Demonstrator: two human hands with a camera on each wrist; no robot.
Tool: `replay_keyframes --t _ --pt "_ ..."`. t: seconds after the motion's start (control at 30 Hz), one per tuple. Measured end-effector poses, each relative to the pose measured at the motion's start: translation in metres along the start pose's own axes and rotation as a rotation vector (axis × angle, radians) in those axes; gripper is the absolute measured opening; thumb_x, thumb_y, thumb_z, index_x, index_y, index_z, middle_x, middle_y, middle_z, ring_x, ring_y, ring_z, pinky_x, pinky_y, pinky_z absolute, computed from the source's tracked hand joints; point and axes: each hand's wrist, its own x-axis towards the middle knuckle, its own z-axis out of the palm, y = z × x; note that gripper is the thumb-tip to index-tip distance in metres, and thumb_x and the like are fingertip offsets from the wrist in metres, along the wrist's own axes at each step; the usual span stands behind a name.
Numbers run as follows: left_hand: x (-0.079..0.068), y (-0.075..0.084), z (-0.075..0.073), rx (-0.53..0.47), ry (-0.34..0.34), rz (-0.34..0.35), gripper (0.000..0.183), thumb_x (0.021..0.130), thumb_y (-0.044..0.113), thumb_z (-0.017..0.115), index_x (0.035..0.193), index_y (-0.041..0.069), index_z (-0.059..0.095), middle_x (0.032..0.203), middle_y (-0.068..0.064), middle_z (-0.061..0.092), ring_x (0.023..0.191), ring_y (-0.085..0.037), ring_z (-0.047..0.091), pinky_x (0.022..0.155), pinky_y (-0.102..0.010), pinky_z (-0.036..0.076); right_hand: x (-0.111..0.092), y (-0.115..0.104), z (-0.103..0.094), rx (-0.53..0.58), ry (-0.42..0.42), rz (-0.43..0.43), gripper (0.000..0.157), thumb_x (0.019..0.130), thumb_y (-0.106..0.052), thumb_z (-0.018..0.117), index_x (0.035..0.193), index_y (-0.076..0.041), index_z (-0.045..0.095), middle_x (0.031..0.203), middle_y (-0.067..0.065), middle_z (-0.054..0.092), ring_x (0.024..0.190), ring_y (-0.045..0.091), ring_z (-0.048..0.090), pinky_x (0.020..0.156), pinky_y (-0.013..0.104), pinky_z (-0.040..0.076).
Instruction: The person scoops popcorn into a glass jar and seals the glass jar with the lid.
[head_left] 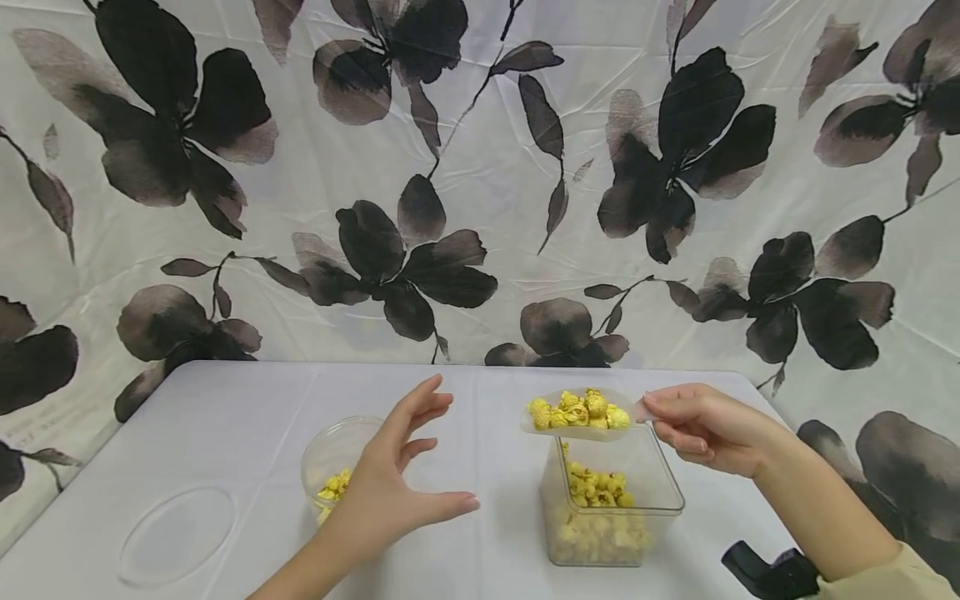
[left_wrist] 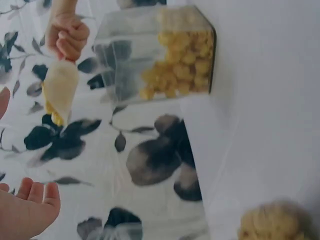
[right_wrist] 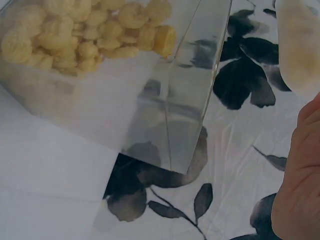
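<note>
My right hand (head_left: 708,425) pinches the short handle of a translucent white scoop (head_left: 585,433), held level above the far rim of a clear square container (head_left: 553,517). Yellow popcorn (head_left: 581,410) heaps the scoop, and more popcorn (head_left: 600,487) partly fills the container. In the left wrist view the scoop (left_wrist: 67,82) hangs beside the container's open end. My left hand (head_left: 393,492) holds nothing, thumb and fingers spread wide apart. It partly hides a clear round tub (head_left: 315,446) with some popcorn (head_left: 334,485) inside.
A clear round lid (head_left: 176,537) lies flat on the white table (head_left: 262,450) at the left. Behind the table hangs a white cloth (head_left: 540,275) with dark flowers. A black strap-like device (head_left: 772,571) is at my right wrist.
</note>
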Motion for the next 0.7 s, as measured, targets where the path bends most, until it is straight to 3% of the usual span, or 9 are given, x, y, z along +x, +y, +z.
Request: replay_keyframes --t 0.13,0.27,0.43,0.57,0.7 --pt "-0.006 -0.004 -0.025 0.097 0.051 0.056 0.105 0.059 0.009 0.088 0.144 0.028 0.03 0.134 0.0 0.045 0.124 -0.007 0.041 0.091 -0.018 0.042 0.011 0.0 0.008 -0.021 0.014 -0.002 0.026 0.1 -0.017 0.044 0.1 -0.008 0.068 0.067 -0.008 0.057 0.047 0.001 0.036 0.042 0.013 0.027" --pt "-0.016 -0.009 -0.051 0.184 0.094 0.04 0.108 0.058 0.004 0.087 0.145 0.027 0.028 0.133 0.001 0.045 0.123 -0.001 0.04 0.09 -0.011 0.039 0.019 -0.001 0.014 -0.036 0.029 0.007 0.025 0.099 -0.017 0.045 0.098 -0.008 0.068 0.065 -0.007 0.056 0.046 0.0 0.038 0.042 0.011 0.031" --pt "-0.032 -0.018 -0.079 0.287 0.137 0.035 0.112 0.056 -0.001 0.087 0.147 0.022 0.025 0.134 0.009 0.043 0.122 0.003 0.036 0.088 -0.007 0.036 0.03 -0.006 0.021 -0.073 0.073 0.016 0.023 0.098 -0.018 0.048 0.095 -0.009 0.068 0.062 -0.007 0.054 0.044 0.001 0.036 0.042 0.013 0.027" --pt "-0.042 -0.03 -0.094 0.344 0.145 -0.005 0.114 0.057 0.0 0.087 0.148 0.023 0.022 0.134 0.017 0.039 0.122 0.007 0.032 0.086 -0.004 0.034 0.041 -0.009 0.029 -0.075 0.094 0.035 0.022 0.098 -0.017 0.048 0.092 -0.01 0.068 0.06 -0.006 0.053 0.043 0.001 0.036 0.041 0.013 0.028" --pt "-0.047 -0.043 -0.105 0.352 0.128 -0.085 0.115 0.06 0.002 0.086 0.149 0.025 0.018 0.138 0.01 0.037 0.122 0.011 0.029 0.084 -0.003 0.034 0.056 -0.009 0.038 -0.079 0.1 0.047 0.025 0.098 -0.015 0.046 0.089 -0.01 0.068 0.059 -0.005 0.053 0.042 0.001 0.037 0.041 0.012 0.029"
